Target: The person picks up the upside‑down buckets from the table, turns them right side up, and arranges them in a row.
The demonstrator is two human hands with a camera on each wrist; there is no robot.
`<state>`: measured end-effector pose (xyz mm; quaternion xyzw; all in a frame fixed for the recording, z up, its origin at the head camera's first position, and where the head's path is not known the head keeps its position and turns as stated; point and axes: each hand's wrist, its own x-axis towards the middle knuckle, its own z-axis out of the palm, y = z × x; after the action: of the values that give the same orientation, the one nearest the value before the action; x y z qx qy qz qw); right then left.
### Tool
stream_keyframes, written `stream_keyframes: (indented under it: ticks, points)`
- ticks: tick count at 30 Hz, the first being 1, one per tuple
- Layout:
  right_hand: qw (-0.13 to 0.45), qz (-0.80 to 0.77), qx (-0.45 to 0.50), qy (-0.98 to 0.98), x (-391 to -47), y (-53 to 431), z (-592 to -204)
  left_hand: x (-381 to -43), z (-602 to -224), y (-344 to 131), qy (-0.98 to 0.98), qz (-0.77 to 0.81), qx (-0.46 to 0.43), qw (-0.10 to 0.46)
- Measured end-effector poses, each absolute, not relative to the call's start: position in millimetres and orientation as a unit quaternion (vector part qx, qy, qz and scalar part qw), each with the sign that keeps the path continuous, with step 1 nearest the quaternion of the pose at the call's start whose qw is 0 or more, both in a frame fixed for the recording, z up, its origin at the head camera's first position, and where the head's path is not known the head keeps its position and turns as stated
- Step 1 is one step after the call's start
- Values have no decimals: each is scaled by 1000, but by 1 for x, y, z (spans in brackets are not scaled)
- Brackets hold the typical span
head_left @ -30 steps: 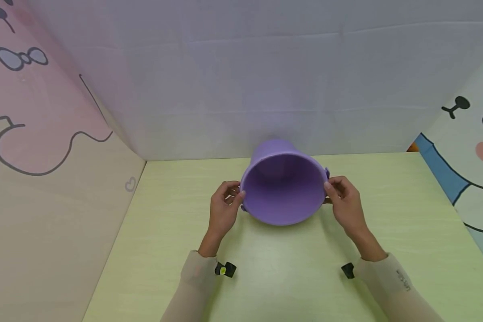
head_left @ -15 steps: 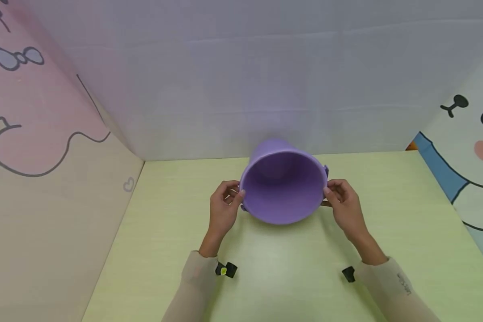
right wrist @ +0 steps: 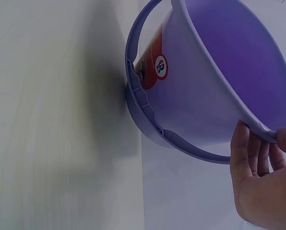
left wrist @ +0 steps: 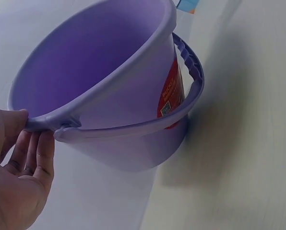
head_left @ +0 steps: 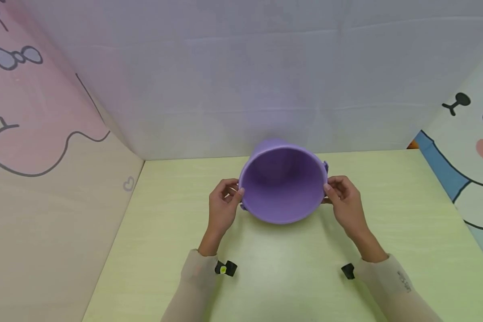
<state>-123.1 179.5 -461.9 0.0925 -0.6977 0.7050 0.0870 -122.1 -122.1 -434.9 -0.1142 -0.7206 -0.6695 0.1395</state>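
Note:
A purple bucket (head_left: pixel 281 188) is tilted with its mouth toward me, and I see no contents inside it. My left hand (head_left: pixel 223 205) pinches the rim on its left side, thumb on the inner edge and fingers behind. On the opposite side my right hand (head_left: pixel 346 203) pinches the rim the same way. The handle (left wrist: pixel 128 129) hangs under the bucket in the left wrist view. A red label (right wrist: pixel 155 62) shows on the outer wall in the right wrist view. The bucket's base looks close to the table at the back; whether it touches is hard to tell.
The pale yellow-green table (head_left: pixel 281 277) meets a whitish cloth wall (head_left: pixel 225 80) right behind the bucket. A pink and beige cartoon panel (head_left: pixel 44 147) borders the left, and a bear-printed panel (head_left: pixel 467 156) borders the right.
Both hands keep their hold on the bucket's rim. The bucket has barely moved, its mouth's upper edge rising slightly; the head view shifts a little.

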Motion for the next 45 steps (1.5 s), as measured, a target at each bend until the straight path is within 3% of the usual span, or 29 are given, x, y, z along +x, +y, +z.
stream_keyframes:
  ticks: [19,27,45]
  points:
    - [62,728,97,-675,-120,178,-455,-123,-428,-122,-688,-711,-93,116]
    - [77,741,102,-660,-123,175,-452,-124,-428,-122,-679,-722,-82,106]
    - [77,731,74,-674,-128,172,-438,-135,-446,-127,-663,-743,-50,79]
